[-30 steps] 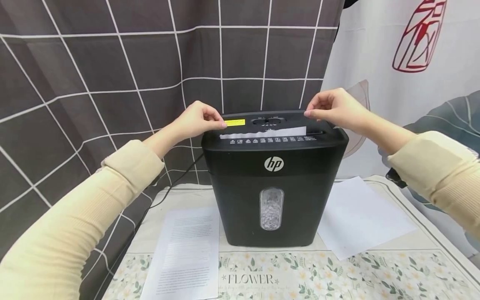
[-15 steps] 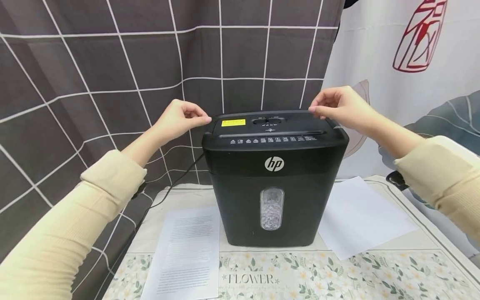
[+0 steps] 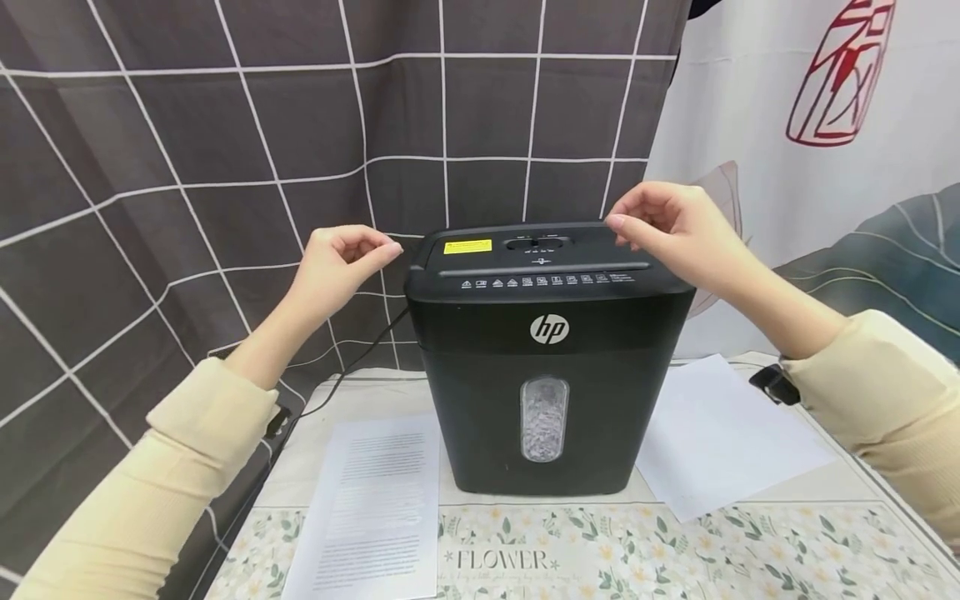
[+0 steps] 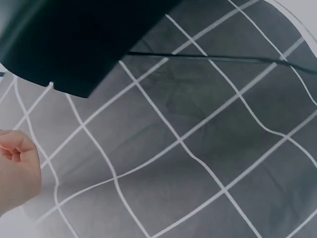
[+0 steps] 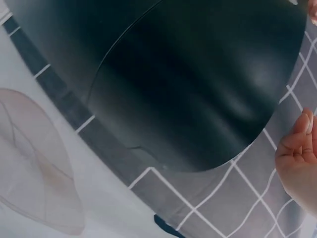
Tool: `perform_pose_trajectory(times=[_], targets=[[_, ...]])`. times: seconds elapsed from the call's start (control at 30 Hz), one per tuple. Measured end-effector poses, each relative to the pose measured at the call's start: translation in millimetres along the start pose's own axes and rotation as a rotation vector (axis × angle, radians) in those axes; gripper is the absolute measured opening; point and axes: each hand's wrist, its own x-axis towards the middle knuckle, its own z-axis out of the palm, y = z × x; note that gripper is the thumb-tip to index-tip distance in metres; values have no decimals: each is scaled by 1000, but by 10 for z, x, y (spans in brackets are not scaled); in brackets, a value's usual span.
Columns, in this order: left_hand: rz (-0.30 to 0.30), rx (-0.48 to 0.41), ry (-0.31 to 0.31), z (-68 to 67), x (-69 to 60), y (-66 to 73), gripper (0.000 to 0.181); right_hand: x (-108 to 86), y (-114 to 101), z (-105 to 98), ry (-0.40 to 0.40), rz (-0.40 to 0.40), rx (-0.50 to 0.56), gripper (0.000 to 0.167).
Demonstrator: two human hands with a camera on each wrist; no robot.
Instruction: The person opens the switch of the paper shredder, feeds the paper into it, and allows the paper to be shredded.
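Observation:
A black HP paper shredder [image 3: 480,400] stands upright in the middle of the table, with a clear window [image 3: 544,419] showing shredded bits inside. No paper sticks out of its top slot [image 3: 543,269]. Left of the shredder's top, my left hand [image 3: 337,268] hovers with loosely bent fingers, holding nothing. Above the top's right end hangs my right hand [image 3: 671,229], fingers loosely bent and nothing between them. In the wrist views, the left hand [image 4: 17,168] and the right hand [image 5: 299,163] show only partly, beside the dark shredder body.
Printed sheets of paper [image 3: 367,508] lie left of the shredder, and white paper [image 3: 727,442] lies to its right. A black cord [image 3: 352,367] runs from the shredder's left side. Behind hangs a grey gridded curtain [image 3: 300,108]. The table has a flowered cover [image 3: 675,550].
The white paper strip in the shredder slot has gone down out of sight. My left hand has let go and moved left, away from the shredder. My right hand has barely moved.

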Motion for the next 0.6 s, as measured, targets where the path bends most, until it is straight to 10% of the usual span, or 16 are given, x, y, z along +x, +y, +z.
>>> perform_pose_trajectory(times=[0.6], targets=[[70, -146, 194, 183, -483, 77, 9, -426, -403, 268, 198, -66, 380, 23]])
